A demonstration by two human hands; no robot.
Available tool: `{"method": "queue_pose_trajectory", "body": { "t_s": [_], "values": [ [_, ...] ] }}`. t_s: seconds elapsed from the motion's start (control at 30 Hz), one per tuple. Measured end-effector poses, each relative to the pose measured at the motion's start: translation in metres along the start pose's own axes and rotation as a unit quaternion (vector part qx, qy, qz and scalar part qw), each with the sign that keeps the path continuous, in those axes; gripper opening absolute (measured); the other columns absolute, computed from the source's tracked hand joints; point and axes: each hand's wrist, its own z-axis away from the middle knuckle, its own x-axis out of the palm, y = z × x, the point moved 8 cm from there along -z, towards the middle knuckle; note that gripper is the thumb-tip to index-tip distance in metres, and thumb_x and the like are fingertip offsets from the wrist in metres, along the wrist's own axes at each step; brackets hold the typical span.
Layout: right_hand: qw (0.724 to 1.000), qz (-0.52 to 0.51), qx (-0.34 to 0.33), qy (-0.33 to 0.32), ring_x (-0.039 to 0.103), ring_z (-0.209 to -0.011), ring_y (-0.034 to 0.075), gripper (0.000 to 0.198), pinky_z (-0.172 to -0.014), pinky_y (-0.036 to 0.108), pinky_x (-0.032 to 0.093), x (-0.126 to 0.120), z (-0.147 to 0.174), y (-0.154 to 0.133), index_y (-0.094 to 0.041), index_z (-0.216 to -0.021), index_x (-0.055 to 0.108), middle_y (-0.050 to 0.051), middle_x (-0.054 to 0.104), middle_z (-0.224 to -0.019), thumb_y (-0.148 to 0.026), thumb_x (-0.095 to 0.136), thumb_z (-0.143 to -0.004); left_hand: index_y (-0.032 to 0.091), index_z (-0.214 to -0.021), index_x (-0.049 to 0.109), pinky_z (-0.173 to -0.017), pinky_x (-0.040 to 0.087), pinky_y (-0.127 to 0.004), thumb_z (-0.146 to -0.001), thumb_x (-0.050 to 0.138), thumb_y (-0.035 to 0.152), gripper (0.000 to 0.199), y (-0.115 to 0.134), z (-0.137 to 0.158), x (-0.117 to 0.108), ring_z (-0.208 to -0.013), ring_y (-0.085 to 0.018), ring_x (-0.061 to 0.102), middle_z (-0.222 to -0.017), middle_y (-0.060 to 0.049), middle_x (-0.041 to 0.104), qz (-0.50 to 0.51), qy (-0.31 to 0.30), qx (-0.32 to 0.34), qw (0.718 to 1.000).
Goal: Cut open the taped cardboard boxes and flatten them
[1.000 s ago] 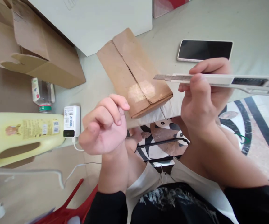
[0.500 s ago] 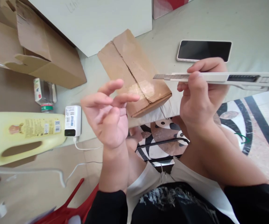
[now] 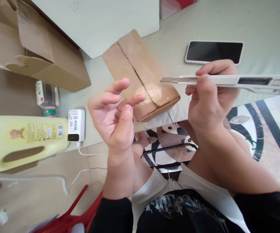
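My right hand (image 3: 209, 97) grips a white box cutter (image 3: 229, 81) between thumb and fingers, its metal blade extended and pointing left. Beneath the blade's tip lies a brown cardboard box (image 3: 145, 68) with a dark open seam along its top and shiny tape near its front end. My left hand (image 3: 117, 113) hovers before the box's left front side, palm up. Its fingers are loosely curled and apart, with nothing held. The blade does not touch the left hand.
A phone (image 3: 214, 52) lies behind my right hand. To the left are an open carton (image 3: 57, 64), a clear plastic bottle (image 3: 47, 97), a yellow jug (image 3: 21, 142) and a white power bank (image 3: 76, 125) with a cable. A large white box (image 3: 111, 22) stands at the back.
My left hand has turned slightly and its thumb has moved up toward the index finger. The right hand and box cutter have hardly moved.
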Motion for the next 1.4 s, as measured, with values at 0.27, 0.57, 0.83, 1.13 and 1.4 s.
{"method": "queue_pose_trajectory", "body": {
  "t_s": [0.27,0.57,0.83,1.13,1.4],
  "values": [
    [1.000,0.005,-0.001,0.001,0.048,-0.055,0.012,0.028,-0.054,0.029,0.046,0.000,0.000,0.003,-0.027,-0.089,0.057,-0.003,0.046,-0.071,-0.054,0.057,-0.092,0.031,-0.111,0.047,-0.088,0.064,-0.025,-0.093,0.065,0.027,0.025,0.002,0.001,0.002,-0.101,-0.011,0.073,-0.129,0.005,0.063,0.022,-0.027,0.015,0.999],
    [0.999,-0.034,-0.019,0.002,0.047,-0.053,0.010,0.022,-0.053,0.029,0.047,-0.001,-0.001,0.000,-0.026,-0.087,0.061,-0.003,0.048,-0.069,-0.047,0.062,-0.091,0.029,-0.099,0.052,-0.070,0.065,-0.028,-0.087,0.072,0.037,0.025,0.003,0.004,-0.002,-0.083,-0.012,0.075,-0.119,0.003,0.069,-0.043,0.019,0.001,0.999],
    [0.999,-0.047,-0.008,-0.011,0.049,-0.055,0.009,0.019,-0.057,0.028,0.049,0.000,0.000,-0.002,-0.026,-0.089,0.060,-0.004,0.045,-0.071,-0.044,0.060,-0.094,0.022,-0.076,0.066,-0.056,0.061,-0.024,-0.085,0.072,0.041,0.022,0.006,0.001,-0.002,-0.064,-0.008,0.069,-0.097,0.003,0.074,-0.014,0.030,-0.001,0.999],
    [0.997,-0.067,-0.034,0.007,0.045,-0.053,0.008,0.022,-0.054,0.028,0.040,-0.002,-0.003,-0.002,-0.023,-0.086,0.060,-0.003,0.047,-0.071,-0.044,0.065,-0.090,0.017,-0.061,0.050,-0.038,0.042,-0.020,-0.088,0.063,0.054,0.047,0.014,-0.005,0.003,-0.042,-0.003,0.049,-0.064,0.004,0.060,0.029,0.005,-0.001,1.000],
    [0.994,-0.101,-0.032,0.004,0.045,-0.052,0.009,0.015,-0.054,0.031,0.037,-0.003,-0.006,-0.006,-0.021,-0.085,0.063,-0.002,0.050,-0.071,-0.035,0.066,-0.088,0.023,-0.070,0.063,-0.047,0.050,-0.026,-0.085,0.070,0.045,0.028,0.041,0.001,0.013,-0.053,-0.008,0.060,-0.071,0.003,0.065,0.008,-0.095,0.010,0.995]
  ]
}}
